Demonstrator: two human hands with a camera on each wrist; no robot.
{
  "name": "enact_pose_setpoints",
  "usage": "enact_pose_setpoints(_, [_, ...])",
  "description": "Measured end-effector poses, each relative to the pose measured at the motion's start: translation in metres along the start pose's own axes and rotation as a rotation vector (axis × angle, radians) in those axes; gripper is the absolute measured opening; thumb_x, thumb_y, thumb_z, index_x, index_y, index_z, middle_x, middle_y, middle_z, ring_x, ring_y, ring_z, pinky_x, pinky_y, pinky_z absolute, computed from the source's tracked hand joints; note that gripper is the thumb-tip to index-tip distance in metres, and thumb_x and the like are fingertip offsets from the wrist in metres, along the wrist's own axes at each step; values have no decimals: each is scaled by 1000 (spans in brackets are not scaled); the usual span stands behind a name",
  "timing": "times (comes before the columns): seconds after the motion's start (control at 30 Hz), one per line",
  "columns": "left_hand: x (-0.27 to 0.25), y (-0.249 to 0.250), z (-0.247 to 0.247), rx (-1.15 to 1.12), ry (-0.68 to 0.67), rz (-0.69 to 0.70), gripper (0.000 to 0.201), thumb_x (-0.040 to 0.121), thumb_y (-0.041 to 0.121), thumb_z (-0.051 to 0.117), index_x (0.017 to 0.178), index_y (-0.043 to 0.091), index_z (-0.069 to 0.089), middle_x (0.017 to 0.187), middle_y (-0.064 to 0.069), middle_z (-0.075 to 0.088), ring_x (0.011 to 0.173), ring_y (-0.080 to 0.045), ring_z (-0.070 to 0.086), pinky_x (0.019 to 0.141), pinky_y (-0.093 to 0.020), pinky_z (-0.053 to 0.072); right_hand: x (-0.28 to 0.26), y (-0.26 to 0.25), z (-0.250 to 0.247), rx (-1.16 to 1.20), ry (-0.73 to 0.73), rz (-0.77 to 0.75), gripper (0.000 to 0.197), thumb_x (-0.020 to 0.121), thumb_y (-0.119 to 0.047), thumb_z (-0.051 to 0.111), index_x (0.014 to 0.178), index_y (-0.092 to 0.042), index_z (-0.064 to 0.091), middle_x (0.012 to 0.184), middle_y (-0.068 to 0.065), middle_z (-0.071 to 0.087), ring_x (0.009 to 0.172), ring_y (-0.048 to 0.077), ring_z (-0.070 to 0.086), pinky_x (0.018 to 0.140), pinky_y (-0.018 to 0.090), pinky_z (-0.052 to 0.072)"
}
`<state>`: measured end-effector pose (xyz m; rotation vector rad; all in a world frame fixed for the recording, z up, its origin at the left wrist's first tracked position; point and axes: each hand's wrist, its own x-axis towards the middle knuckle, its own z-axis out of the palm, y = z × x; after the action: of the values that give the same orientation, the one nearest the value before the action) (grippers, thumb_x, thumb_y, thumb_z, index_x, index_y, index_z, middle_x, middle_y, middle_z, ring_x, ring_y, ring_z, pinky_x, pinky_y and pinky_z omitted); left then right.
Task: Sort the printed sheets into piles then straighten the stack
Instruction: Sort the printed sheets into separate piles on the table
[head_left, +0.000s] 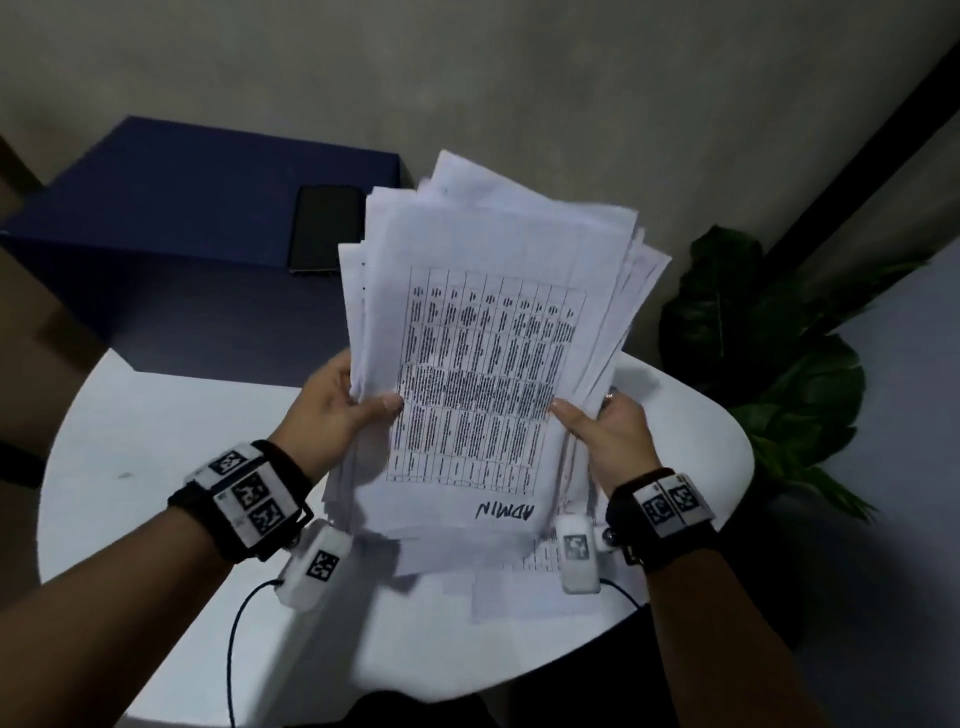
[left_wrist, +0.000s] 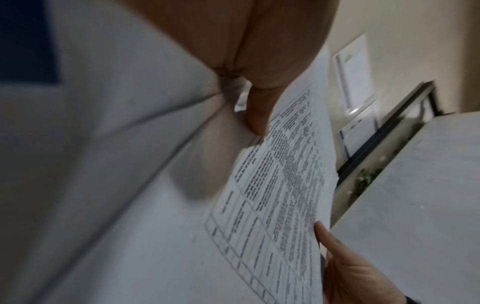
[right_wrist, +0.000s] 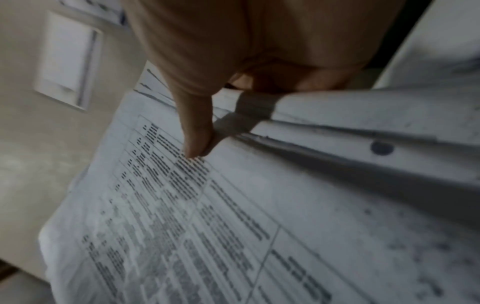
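Both hands, left (head_left: 332, 402) and right (head_left: 608, 426), gripped the ragged stack (head_left: 483, 332) above the tabletop (head_left: 156, 441); squaring seemingly underway, tapping edges likely next.

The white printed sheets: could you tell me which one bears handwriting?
The top sheet of the held stack, gripped by both hands: "ADMIN" is handwritten beside its table.

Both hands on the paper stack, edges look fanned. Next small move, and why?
Probably stand the stack on its lower edge on the white table and tap it. The left hand and right hand grip its sides in the air, while sheets splay out at the top and right edges, so the stack is not yet square.
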<state>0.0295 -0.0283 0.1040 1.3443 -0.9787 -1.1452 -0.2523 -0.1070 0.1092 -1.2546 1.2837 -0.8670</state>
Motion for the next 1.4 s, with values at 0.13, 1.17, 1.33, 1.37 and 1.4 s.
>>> enact_pose_setpoints(0.13, [0, 35, 3, -51, 48, 146, 39, 76, 7, 79, 109, 22, 64, 102, 6, 77, 98, -13, 71, 85, -27, 58, -12, -41, 2, 108, 65, -258, 29, 80, -1, 73, 88, -29, 74, 90, -15, 76, 92, 2, 71, 83, 24, 54])
enact_pose_setpoints(1.17, [15, -59, -25, 131, 252, -123, 24, 82, 16, 80, 66, 7, 64, 53, -11, 63, 58, -30, 61, 62, -58, 55, 1, 132, -46, -603, 477, 389, 30, 96, -11, 51, 124, -1, 55, 120, 19, 60, 109, 33, 59, 84, 27, 43])
enact_pose_setpoints(1.33, [8, -66, -25, 157, 203, -170, 30, 77, 31, 83, 62, 10, 69, 62, -18, 67, 61, -34, 64, 68, -60, 56, 27, 144, -1, -984, 236, 546, 70, 83, -21, 66, 142, -10, 30, 146, 14, 32, 131, 35, 33, 101, 50, 40])
enact_pose_setpoints(1.37, [6, -67, -27, 157, 204, -173, 30, 78, 31, 83, 63, 9, 68, 62, -19, 67, 61, -34, 64, 67, -60, 56, 29, 147, 4, -1040, 214, 566, 76, 80, -16, 68, 143, -10, 26, 146, 15, 29, 131, 36, 32, 101, 51, 41])
enact_pose_setpoints(1.4, [4, -66, -29, 157, 208, -176, 30, 78, 30, 83, 65, 8, 68, 62, -19, 67, 61, -35, 64, 67, -61, 56, 31, 148, 8, -1062, 214, 576, 81, 77, -12, 70, 143, -10, 23, 146, 16, 28, 131, 36, 31, 100, 50, 43])
